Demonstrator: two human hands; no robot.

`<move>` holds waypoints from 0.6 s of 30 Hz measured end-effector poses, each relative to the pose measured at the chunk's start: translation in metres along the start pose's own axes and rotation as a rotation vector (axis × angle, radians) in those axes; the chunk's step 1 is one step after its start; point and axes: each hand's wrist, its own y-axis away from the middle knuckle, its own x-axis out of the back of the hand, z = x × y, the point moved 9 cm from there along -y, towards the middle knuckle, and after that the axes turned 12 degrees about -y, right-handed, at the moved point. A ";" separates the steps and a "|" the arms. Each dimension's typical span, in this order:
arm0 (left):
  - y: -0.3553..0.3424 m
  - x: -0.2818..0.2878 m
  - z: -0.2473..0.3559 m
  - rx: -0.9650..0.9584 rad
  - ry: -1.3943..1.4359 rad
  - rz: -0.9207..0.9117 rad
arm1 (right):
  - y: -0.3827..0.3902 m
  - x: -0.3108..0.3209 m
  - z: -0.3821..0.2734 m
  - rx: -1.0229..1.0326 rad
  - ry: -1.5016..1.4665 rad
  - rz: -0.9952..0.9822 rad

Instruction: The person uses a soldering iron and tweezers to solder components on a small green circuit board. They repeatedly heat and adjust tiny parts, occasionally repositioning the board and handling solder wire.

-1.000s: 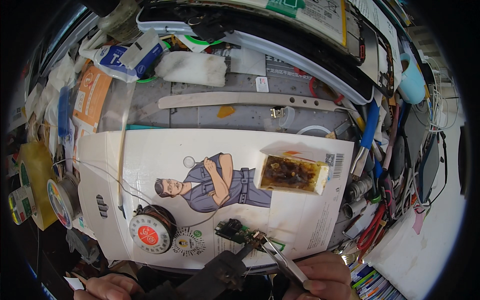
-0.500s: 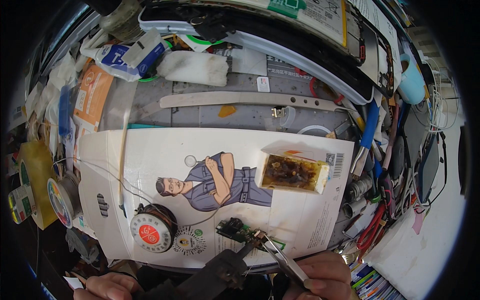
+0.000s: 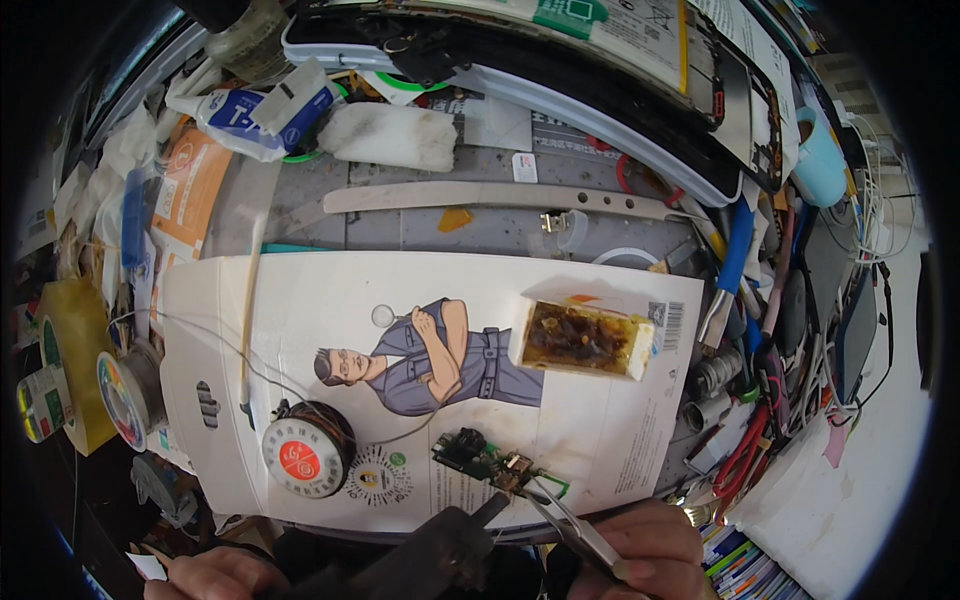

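Note:
A small green circuit board (image 3: 468,457) lies near the front edge of a white printed box (image 3: 600,440). My right hand (image 3: 650,548) is closed on metal tweezers (image 3: 585,540), whose tips reach the board's right part beside a small metal connector (image 3: 518,464). A dark hot-air gun (image 3: 420,555) slants in from the lower edge, its narrow nozzle close to the board's near side. At the lower left, my left hand (image 3: 220,574) has curled fingers and appears to hold the gun's rear end, though the grip itself is mostly hidden.
A solder wire spool (image 3: 308,462) stands left of the board, with loose wire trailing. Behind are a small box of brown flux (image 3: 585,340) and a long metal strip (image 3: 480,197). A cotton swab (image 3: 250,330) lies at left; cables and tools (image 3: 745,400) crowd the right.
The gun's nozzle has drawn back slightly toward me, off the connector. The tweezers' tips have shifted a little right and nearer to me, so more of the board shows.

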 end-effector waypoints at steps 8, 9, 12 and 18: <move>0.009 0.030 0.035 0.041 -0.030 0.101 | 0.003 0.013 -0.003 0.229 0.009 0.080; 0.011 0.035 0.040 0.023 -0.031 0.136 | 0.004 0.012 -0.003 0.232 -0.008 0.067; 0.019 0.045 0.052 -0.065 -0.086 0.222 | 0.005 0.011 -0.007 0.240 0.010 0.035; 0.023 0.046 0.054 -0.068 -0.131 0.212 | 0.006 0.017 -0.009 0.255 0.015 0.021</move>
